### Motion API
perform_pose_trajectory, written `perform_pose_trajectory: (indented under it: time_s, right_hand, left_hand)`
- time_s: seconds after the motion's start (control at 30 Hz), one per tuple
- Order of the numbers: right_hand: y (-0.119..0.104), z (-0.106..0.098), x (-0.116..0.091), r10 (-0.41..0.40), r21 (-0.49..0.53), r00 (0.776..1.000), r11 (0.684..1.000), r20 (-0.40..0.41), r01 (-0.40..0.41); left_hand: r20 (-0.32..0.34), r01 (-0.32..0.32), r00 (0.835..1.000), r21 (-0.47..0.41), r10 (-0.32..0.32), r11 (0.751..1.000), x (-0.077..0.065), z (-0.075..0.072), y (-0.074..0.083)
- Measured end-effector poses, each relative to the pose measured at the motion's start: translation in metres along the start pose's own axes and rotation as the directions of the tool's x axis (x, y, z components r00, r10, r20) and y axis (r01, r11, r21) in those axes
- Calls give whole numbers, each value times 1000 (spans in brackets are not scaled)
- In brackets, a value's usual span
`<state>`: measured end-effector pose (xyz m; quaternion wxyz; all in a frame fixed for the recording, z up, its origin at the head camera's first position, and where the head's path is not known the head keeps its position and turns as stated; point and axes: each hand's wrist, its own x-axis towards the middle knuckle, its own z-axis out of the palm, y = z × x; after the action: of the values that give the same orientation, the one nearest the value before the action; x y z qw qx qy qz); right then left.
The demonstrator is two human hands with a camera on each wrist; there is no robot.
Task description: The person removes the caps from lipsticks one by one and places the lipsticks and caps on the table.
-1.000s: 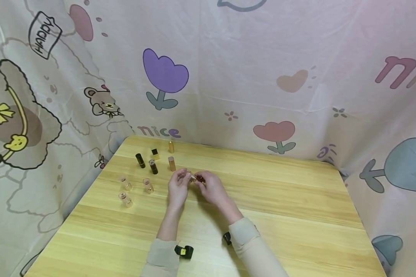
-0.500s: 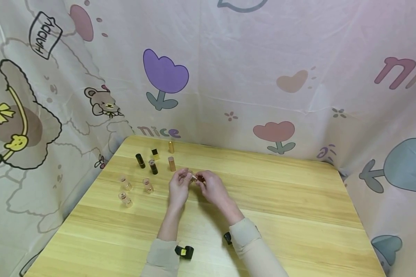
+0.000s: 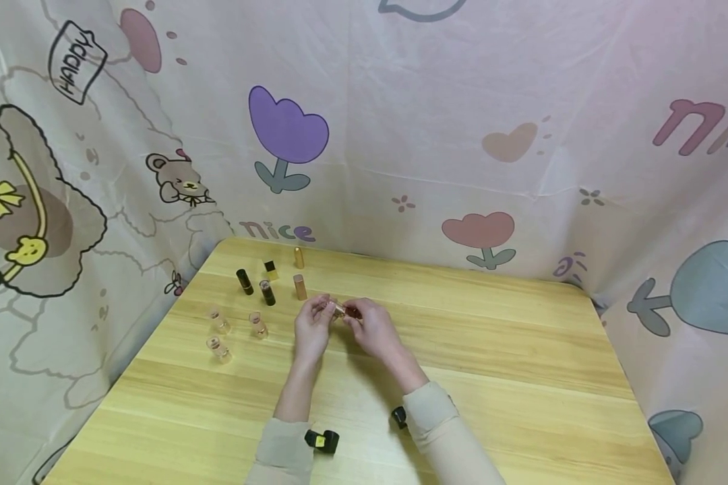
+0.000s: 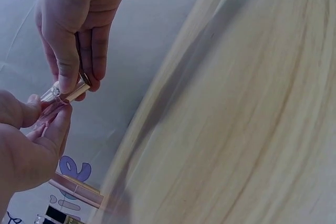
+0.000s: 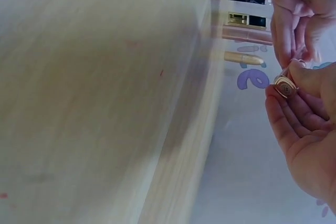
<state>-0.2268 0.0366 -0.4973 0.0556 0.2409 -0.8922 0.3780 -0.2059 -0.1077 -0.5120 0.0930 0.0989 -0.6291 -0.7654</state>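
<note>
Both hands meet over the middle of the table around one lipstick tube [image 4: 67,96], clear-walled at one end and rose gold at the other. My left hand [image 3: 311,333] pinches the clear end between thumb and fingertips. The gold end is gripped by my right hand [image 3: 373,329], thumb on top. In the right wrist view the round gold base [image 5: 285,86] faces the camera, with the right fingers spread below it. Just beyond the left hand stands a rose-gold lipstick [image 3: 300,287].
Three clear-capped lipsticks stand at the left, the nearest clear-capped lipstick [image 3: 220,349] among them. Farther back are a black lipstick [image 3: 245,281], another dark lipstick [image 3: 267,293], a black-and-gold lipstick [image 3: 271,270] and a gold lipstick [image 3: 299,257]. A patterned curtain [image 3: 394,135] hangs behind the wooden table [image 3: 509,337].
Both hands stay almost in place on the lipstick tube. Slightly more of the tube shows between the fingers now. The standing lipsticks have not moved.
</note>
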Motion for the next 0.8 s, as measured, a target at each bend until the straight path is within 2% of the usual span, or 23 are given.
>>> perform_pose_trajectory:
  time_s: [0.23,0.5,0.8]
  right_hand:
    - [-1,-1,-2,-20,-51,1000,998,-13,19]
    - [0,-3,-3,17,52,1000,999,-7,-17]
    - [-1,-6,-5,-17,21,999,1000,-39,18]
  left_hand:
    - [29,-26,999,-17,27,1000,-1,1,0]
    - [28,4,1000,-17,-3,1000,-1,0,2]
    - [35,9,999,-30,-8,1000,-1,0,3]
